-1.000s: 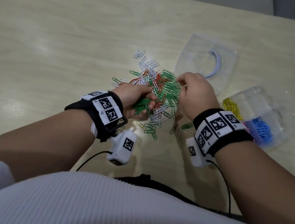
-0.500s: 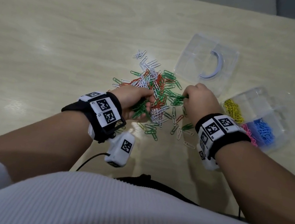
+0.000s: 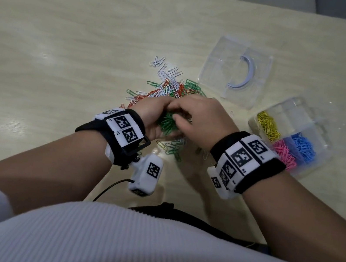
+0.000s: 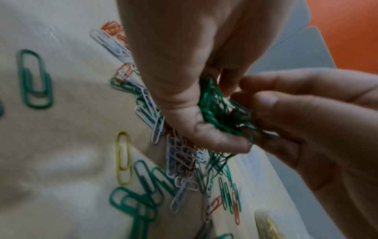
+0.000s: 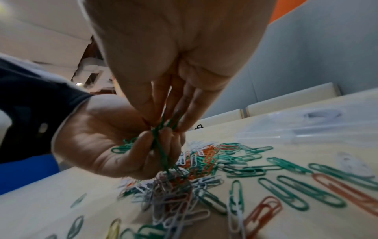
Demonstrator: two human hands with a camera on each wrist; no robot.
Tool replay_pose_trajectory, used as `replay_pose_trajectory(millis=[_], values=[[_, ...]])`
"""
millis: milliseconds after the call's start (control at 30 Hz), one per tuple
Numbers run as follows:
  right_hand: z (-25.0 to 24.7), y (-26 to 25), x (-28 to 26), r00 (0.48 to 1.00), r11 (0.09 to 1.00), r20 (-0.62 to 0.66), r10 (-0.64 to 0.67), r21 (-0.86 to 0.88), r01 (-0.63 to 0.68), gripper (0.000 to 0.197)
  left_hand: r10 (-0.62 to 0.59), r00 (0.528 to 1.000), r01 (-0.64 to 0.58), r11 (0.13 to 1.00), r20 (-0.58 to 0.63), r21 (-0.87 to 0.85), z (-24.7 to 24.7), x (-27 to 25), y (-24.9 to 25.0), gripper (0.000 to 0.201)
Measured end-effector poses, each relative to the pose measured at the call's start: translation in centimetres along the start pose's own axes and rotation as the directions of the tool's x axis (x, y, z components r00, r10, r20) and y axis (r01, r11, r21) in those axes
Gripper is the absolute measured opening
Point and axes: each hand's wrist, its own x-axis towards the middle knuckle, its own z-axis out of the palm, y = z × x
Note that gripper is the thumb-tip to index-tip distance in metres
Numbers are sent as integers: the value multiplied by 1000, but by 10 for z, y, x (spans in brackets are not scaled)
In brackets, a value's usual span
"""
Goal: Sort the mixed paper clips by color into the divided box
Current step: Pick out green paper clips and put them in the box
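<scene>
**Desk:** Item one, hands?

**Me:** My left hand [image 3: 154, 116] has its fingers curled round a bunch of green clips [image 3: 166, 125], cupped in the palm. My right hand [image 3: 201, 121] is at its three o'clock, touching it, fingertips [image 5: 157, 113] pinching a few green clips [image 5: 169, 122] drawn down into that same bunch.

**Desk:** Item two, loose stock?

**Me:** Mixed pile [image 3: 170, 87] of white, orange and green clips on the table [image 3: 67, 44], at twelve o'clock from my hands and running under them. One yellow clip [image 4: 123, 157] lies apart at the near edge.

**Desk:** Item three, the container?

**Me:** Divided box [image 3: 318, 132] at three o'clock from my hands, near but not touching. Yellow clips [image 3: 267, 126], pink clips [image 3: 283, 154] and blue clips [image 3: 303, 147] each fill one compartment. Its clear lid [image 3: 234, 70] lies at one o'clock, just beside the pile.
</scene>
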Motion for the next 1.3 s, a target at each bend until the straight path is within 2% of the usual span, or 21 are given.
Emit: replay_pose_trajectory(millis=[100, 167, 233, 300, 367, 467, 567, 667, 867, 967, 1033, 1100, 1200, 1233, 1300], values=[[-6, 7, 2, 974, 985, -168, 153, 110, -136, 23, -36, 999, 36, 999, -10, 9, -4, 0, 0, 30], [-10, 22, 3, 933, 955, -205, 296, 71, -288, 25, -34, 999, 35, 999, -25, 29, -7, 1, 0, 33], [-12, 39, 2, 899, 905, -145, 413, -46, -424, 27, -24, 1000, 24, 999, -20, 26, -9, -1, 1, 34], [-11, 49, -1, 882, 867, -40, 470, -167, -470, 30, -17, 1000, 17, 1000, -21, 11, -12, -1, 0, 33], [-6, 51, -4, 886, 873, 48, 461, -203, -443, 39, -20, 999, 20, 1000, -40, 8, -14, -1, -1, 29], [7, 49, -4, 921, 906, 65, 384, -221, -362, 48, -39, 996, 38, 999, -76, -10, -14, 1, -2, 25], [15, 49, -2, 950, 910, 31, 310, -299, -287, 35, -54, 996, 52, 998, -77, -27, -13, 0, -2, 32], [16, 51, -1, 947, 894, 40, 319, -344, -287, 24, -50, 996, 49, 999, -76, -24, -13, 0, 0, 38], [3, 51, 2, 936, 881, 49, 349, -357, -310, 23, -41, 997, 37, 997, -59, -60, -9, -2, 3, 43], [-3, 46, 0, 949, 916, -48, 310, -252, -312, 19, -35, 997, 32, 998, -62, -47, -8, 0, 1, 44], [-5, 33, -2, 972, 968, -101, 214, -114, -225, 14, -42, 998, 41, 999, -55, -28, -8, 1, 0, 44], [-5, 16, -2, 994, 994, -44, 95, -46, -97, 12, -42, 998, 40, 999, -46, -26, -6, 1, 0, 40], [-1, 3, -1, 991, 999, 135, -3, -53, 10, 20, -26, 999, 25, 999, -31, -23, -4, 0, 1, 29], [-1, 2, 0, 992, 1000, 127, -2, -8, 3, 21, -25, 1000, 25, 999, -16, -31, -3, -1, 1, 26], [-4, 5, 2, 997, 990, 12, 82, 117, -83, 19, -37, 999, 37, 997, 3, -72, -4, -1, 1, 25]])
